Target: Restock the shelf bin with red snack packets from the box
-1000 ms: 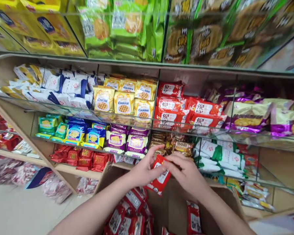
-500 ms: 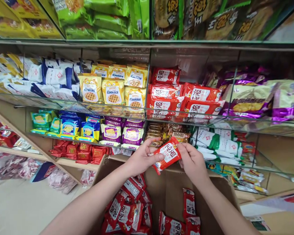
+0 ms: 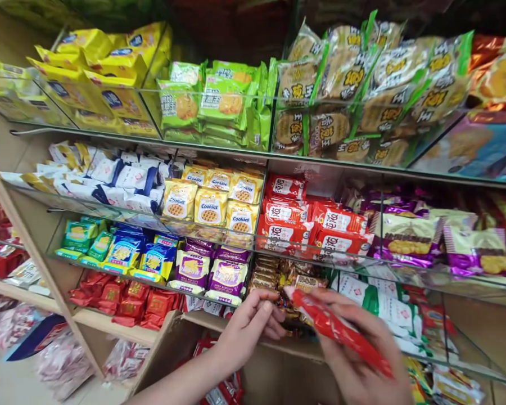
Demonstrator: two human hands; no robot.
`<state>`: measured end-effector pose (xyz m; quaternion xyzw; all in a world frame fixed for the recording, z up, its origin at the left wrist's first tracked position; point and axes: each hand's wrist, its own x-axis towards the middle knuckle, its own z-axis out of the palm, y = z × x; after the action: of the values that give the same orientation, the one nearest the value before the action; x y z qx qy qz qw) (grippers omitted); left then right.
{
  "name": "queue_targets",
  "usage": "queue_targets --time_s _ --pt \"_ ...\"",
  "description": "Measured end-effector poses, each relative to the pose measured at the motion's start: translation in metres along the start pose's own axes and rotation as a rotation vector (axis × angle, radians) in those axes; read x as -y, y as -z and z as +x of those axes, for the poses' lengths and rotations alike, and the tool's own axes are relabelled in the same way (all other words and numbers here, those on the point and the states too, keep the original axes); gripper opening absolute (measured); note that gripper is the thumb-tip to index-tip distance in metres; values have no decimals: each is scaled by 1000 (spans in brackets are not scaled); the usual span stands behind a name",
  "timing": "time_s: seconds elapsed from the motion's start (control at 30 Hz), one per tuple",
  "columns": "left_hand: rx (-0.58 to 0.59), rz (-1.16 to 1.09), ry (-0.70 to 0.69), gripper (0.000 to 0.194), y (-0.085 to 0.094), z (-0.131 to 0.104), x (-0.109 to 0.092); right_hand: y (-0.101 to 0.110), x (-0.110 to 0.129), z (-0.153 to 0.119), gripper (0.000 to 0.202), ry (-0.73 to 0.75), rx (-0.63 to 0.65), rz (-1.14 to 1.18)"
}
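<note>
My right hand [image 3: 362, 343] is closed around a red snack packet [image 3: 337, 326], seen edge-on and blurred by motion, above the right part of an open cardboard box. To its left, my left hand [image 3: 257, 320] holds nothing; its fingers are loosely bent and slightly apart. Red packets with white labels [image 3: 219, 388] lie in the cardboard box [image 3: 278, 371], partly covered by my left forearm. Similar red packets [image 3: 282, 236] stand stacked in a middle-shelf compartment in front of me.
Glass-fronted shelves hold yellow cookie packets [image 3: 211, 207], purple-edged biscuit packs [image 3: 409, 239], green snack bags [image 3: 223, 98] and clear-wrapped round crackers [image 3: 341, 73]. Small brown packs [image 3: 265, 275] lie just behind my hands. Pinkish bagged goods [image 3: 63, 357] rest on the floor at the left.
My left hand has let go of the red packet, which is now in my right hand alone. The right hand has come lower and nearer. The view has tilted up, showing more upper shelf.
</note>
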<state>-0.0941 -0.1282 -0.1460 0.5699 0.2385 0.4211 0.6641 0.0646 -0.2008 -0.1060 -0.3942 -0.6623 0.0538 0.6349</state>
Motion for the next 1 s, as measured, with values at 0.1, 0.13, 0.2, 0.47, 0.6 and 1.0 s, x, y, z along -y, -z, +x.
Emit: queue_targets --time_s 0.1,0.13,0.2,0.47,0.6,1.0 --pt "34 26 14 36 -1 0 -2 25 24 58 49 480 8 -423" --pt "36 38 20 37 -1 0 -2 30 28 81 51 549 25 -588" --pt "31 65 36 39 -1 0 -1 30 28 128 47 588 114 -858" --pt "79 118 50 34 0 -2 4 -20 -13 236 42 218 588 -1151" --pt "92 103 49 33 1 -3 6 -33 -26 249 48 57 670 -1129" --pt "97 130 58 30 1 -4 5 -30 -44 273 70 41 937 -1045"
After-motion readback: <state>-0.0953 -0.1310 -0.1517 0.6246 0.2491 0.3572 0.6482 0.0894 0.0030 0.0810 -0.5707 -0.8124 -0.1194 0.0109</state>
